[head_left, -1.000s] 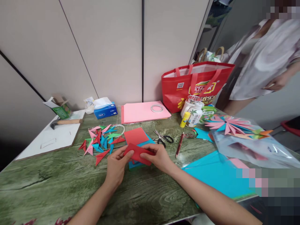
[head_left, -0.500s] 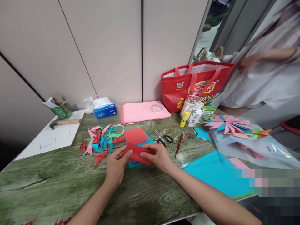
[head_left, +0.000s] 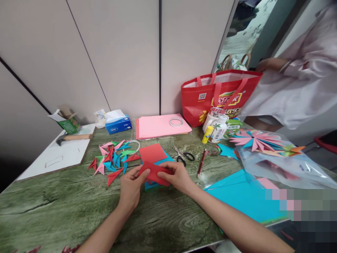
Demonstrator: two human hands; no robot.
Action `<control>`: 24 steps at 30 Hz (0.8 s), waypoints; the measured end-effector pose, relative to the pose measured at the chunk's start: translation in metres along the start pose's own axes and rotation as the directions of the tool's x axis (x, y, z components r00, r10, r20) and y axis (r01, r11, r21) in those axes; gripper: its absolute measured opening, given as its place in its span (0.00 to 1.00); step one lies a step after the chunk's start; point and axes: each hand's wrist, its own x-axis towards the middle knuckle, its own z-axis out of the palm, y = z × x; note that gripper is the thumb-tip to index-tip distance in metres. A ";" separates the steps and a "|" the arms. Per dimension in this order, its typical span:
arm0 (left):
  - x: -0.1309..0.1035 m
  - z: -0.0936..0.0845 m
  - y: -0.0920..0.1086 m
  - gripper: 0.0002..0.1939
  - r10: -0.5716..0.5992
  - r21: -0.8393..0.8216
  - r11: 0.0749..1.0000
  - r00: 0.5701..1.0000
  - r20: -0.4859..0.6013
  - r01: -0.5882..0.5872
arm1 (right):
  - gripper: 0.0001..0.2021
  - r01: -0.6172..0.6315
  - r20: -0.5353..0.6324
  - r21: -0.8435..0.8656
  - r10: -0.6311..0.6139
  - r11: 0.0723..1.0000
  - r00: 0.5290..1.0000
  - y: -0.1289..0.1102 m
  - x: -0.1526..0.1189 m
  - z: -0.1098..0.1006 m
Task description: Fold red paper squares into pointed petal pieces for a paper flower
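A folded piece of red paper (head_left: 155,173) is held up between my two hands, above the table. My left hand (head_left: 133,184) pinches its left end between thumb and fingers. On the right end, my right hand (head_left: 177,175) grips it the same way. Beneath and behind it lie a red paper sheet (head_left: 152,153) and a blue paper sheet (head_left: 165,161), partly hidden by my hands. To the left is a loose pile of folded paper pieces (head_left: 112,160) in red, pink, blue and green. Scissors (head_left: 181,154) with black handles lie just beyond my right hand.
At the back stand a tissue box (head_left: 118,124), pink paper (head_left: 158,125) and a red bag (head_left: 221,96). A glue stick (head_left: 207,134), a red pencil (head_left: 201,162) and blue sheets (head_left: 244,195) are on the right. A hammer (head_left: 73,137) lies left. A person (head_left: 297,73) stands at the right.
My hands and the red paper stay almost still. The person at the right has shifted, with the arm and clothing in a different position.
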 end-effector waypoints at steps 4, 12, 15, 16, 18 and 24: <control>0.000 -0.001 -0.002 0.13 0.000 -0.004 1.000 1.000 0.017 0.000 | 0.06 0.011 0.007 -0.029 -0.011 1.000 1.000 -0.001 0.000 0.000; -0.001 0.000 0.000 0.12 -0.016 -0.013 1.000 0.999 0.033 0.016 | 0.06 -0.017 -0.009 0.003 0.017 1.000 1.000 -0.001 0.001 0.003; -0.001 0.000 0.000 0.11 -0.018 -0.016 1.000 0.999 0.036 0.018 | 0.05 -0.016 -0.033 0.010 0.016 1.000 0.999 0.001 0.000 0.004; -0.001 0.000 -0.001 0.11 -0.020 -0.016 1.000 0.999 0.040 0.021 | 0.05 -0.018 -0.041 0.014 0.019 1.000 0.999 0.001 0.000 0.004; -0.001 0.000 -0.001 0.11 -0.023 -0.014 1.000 0.998 0.051 0.024 | 0.05 -0.021 -0.054 0.015 0.021 1.000 0.998 0.003 0.001 0.003; 0.001 -0.002 -0.004 0.11 -0.044 -0.024 0.999 0.997 0.061 0.046 | 0.05 -0.033 -0.074 0.024 0.034 0.999 0.997 0.007 0.002 0.003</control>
